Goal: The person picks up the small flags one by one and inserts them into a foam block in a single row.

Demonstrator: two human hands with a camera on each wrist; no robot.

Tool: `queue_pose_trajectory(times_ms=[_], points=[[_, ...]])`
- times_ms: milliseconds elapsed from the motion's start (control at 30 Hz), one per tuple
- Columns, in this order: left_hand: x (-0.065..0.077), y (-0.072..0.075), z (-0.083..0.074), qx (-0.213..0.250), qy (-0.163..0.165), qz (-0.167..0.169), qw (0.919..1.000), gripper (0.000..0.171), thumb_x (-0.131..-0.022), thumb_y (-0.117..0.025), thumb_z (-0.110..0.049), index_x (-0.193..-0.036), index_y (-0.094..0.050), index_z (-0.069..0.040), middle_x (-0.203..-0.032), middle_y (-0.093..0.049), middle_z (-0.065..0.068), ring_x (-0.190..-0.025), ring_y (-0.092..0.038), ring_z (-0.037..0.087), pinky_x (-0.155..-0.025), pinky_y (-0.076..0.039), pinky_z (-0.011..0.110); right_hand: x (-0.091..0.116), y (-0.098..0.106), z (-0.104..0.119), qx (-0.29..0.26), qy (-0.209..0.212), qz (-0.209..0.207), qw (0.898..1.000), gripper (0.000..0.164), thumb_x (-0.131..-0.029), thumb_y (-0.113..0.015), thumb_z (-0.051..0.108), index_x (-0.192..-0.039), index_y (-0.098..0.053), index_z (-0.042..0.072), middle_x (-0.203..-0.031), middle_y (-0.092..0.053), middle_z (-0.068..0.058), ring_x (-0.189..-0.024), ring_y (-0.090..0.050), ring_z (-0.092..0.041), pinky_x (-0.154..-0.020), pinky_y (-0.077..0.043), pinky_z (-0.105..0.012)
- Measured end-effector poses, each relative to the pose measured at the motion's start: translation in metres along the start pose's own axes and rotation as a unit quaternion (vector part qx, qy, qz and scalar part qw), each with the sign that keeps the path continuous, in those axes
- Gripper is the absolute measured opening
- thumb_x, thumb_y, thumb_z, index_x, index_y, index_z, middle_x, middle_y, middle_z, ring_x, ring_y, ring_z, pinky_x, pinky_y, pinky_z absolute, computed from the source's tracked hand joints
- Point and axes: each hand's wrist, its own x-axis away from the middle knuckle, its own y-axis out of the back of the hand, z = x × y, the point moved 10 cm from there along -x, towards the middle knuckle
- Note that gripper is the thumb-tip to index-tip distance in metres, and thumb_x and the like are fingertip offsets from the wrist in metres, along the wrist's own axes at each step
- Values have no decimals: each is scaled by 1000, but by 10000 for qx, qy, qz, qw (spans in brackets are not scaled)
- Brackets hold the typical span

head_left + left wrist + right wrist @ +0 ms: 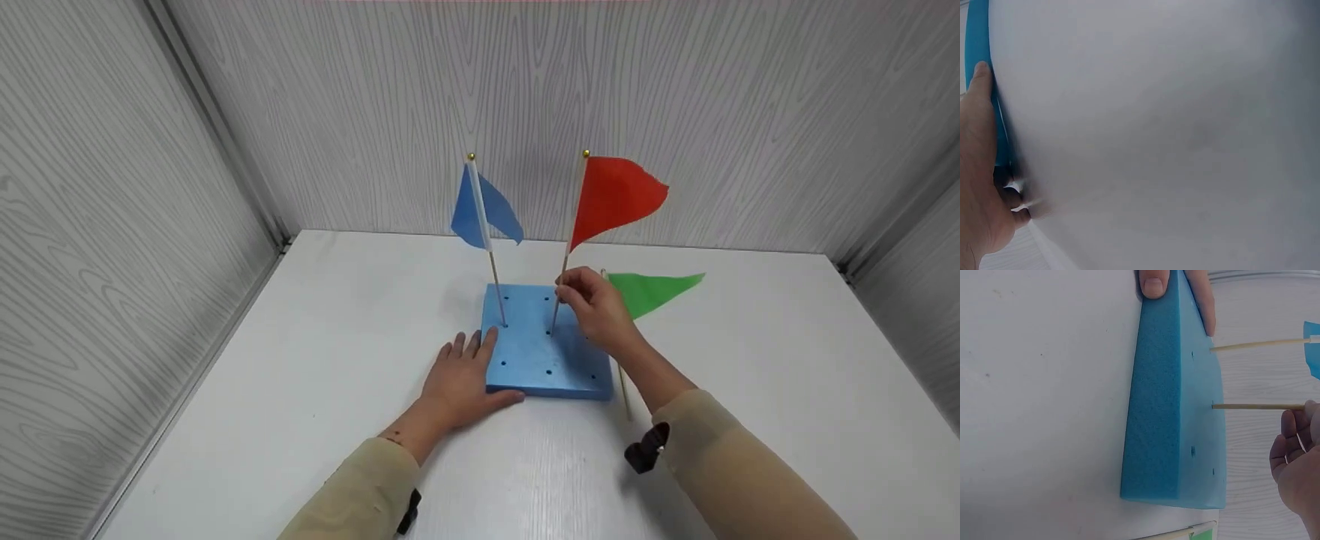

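A blue foam block with several small holes in its top lies on the table. My left hand rests against its near left corner, fingers straight along the left side and thumb by the front edge. With thumb and fingertips, my right hand pinches the thin stick of a red flag, whose lower end meets a middle hole of the block. To its left a blue flag stands in another hole, tilted slightly left. In the right wrist view, both wooden sticks reach the block's top.
A green flag lies on the white table at the block's right, its stick partly hidden by my right forearm. Wood-grain panels enclose the table at the back and sides.
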Motion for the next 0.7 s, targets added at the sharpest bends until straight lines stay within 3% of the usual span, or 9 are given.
queue_pose_trajectory(times_ms=[367,600,700], points=[[3,1,-3,84,-9,-21,10000,118,-89,-52,-88,-172,-12,-14,-173,-26,18,-159,-22,43,-127,-21,57,-2,-6,2,-116,59,116,9998,13,-110,-60,10,-119,-64,3,-113,-68,-17,-110,-65,-44,-102,-54,-54],[3,1,-3,95,36,12,9999,118,-89,-52,-87,-173,-10,-16,-174,-24,17,-160,-19,42,-128,-19,56,-5,-10,4,-233,188,242,9993,13,-110,-58,9,-120,-64,2,-112,-71,-11,-106,-68,-26,-105,-53,-54],[3,0,-3,125,78,59,9999,118,-89,-53,-87,-173,-8,-17,-175,-22,15,-161,-18,41,-128,-18,55,-5,-10,1,-308,149,288,9990,13,-110,-58,8,-120,-64,2,-111,-71,-12,-106,-69,-26,-106,-52,-55]])
